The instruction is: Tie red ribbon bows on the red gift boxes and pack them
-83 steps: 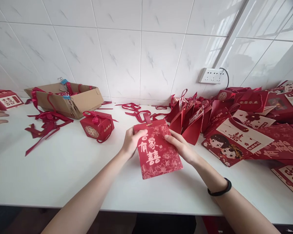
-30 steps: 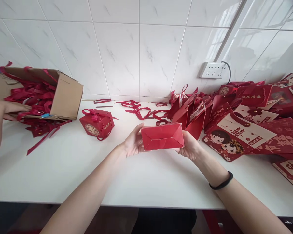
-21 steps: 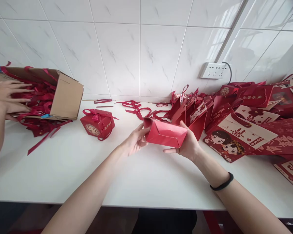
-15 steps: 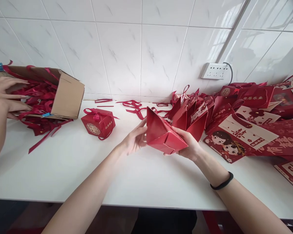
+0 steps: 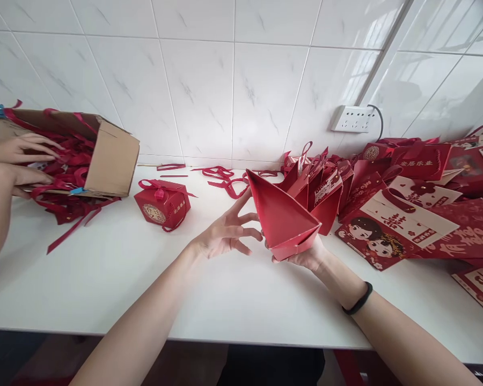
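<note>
A red folded paper gift box (image 5: 287,214) is tilted above the table, its hollow inside facing me. Its underside rests in my right hand (image 5: 308,258), whose fingers are partly hidden behind the box. Just left of the box, my left hand (image 5: 231,233) has its fingers spread; one fingertip reaches the box's left edge, and whether it touches I cannot tell. Farther left stands a closed red gift box (image 5: 161,205) with a ribbon bow and a gold round emblem. Behind the held box, several opened red boxes (image 5: 326,195) are nested in a row.
At the left, another person's hands (image 5: 28,153) reach into a cardboard box (image 5: 116,158) of red ribbons. Loose ribbons (image 5: 219,174) lie along the tiled wall. Flat printed red boxes (image 5: 390,230) pile up at the right, below a power strip (image 5: 355,118).
The paper box has turned so its inside shows, shifting slightly right. My left hand has let go and spread its fingers. The other person's upper hand has moved deeper into the ribbons.
</note>
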The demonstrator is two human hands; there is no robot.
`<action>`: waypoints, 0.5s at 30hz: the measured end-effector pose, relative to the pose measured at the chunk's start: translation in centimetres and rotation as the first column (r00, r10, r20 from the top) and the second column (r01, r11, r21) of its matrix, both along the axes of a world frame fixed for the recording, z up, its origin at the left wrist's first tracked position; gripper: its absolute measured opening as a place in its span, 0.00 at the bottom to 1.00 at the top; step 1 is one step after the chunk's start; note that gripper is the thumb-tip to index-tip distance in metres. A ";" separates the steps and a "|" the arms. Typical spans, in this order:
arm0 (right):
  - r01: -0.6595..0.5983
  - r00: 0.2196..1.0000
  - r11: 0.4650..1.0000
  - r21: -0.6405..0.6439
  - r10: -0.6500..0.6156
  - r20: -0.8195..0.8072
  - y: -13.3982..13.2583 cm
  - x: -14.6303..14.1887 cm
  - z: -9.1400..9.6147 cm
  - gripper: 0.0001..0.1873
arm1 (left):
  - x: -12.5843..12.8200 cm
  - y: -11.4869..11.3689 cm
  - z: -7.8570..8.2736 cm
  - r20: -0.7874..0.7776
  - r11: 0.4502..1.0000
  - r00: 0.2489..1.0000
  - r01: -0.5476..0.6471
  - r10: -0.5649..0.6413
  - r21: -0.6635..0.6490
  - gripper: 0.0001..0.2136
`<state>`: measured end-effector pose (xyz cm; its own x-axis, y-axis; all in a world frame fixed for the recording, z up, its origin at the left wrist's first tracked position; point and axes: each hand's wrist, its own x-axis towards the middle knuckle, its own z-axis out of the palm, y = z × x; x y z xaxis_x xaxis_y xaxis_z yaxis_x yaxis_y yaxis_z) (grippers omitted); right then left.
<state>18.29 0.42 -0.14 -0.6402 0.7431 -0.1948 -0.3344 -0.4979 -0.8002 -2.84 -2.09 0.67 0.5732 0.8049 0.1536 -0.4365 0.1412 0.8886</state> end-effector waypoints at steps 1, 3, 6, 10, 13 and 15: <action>-0.009 1.000 1.000 -0.007 0.009 0.002 0.0 -0.1 -0.1 0.14 | 0.0 0.0 0.0 0.001 1.000 1.000 0.004 -0.004 0.004 0.40; -0.023 1.000 1.000 0.014 0.023 0.015 -0.1 -0.3 -0.2 0.18 | 0.1 0.2 -0.2 0.007 1.000 1.000 -0.018 0.018 0.004 0.36; 0.052 0.988 0.974 0.222 -0.083 0.131 -0.2 -0.7 -0.1 0.21 | 0.6 0.6 -0.4 0.033 0.989 0.989 -0.139 0.141 -0.054 0.27; 0.229 0.781 0.655 0.720 -0.565 0.266 -0.8 -1.1 0.0 0.23 | 1.3 1.0 -0.9 -0.028 0.896 0.906 -0.421 0.422 -0.142 0.28; 0.136 0.644 0.427 0.894 -0.724 0.248 -1.2 -0.9 0.1 0.28 | 1.7 1.0 -1.4 -0.152 0.848 0.838 -0.531 0.523 -0.009 0.26; 0.087 0.687 0.364 0.927 -0.696 0.209 -1.3 -0.6 0.1 0.28 | 1.8 0.8 -1.6 -0.211 0.869 0.845 -0.491 0.491 0.055 0.24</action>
<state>17.72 -0.85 -0.05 -0.2351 0.8364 0.4952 0.3041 0.5472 -0.7798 -0.99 -1.29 -0.92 0.1218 0.9899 0.0729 -0.2513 -0.0403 0.9671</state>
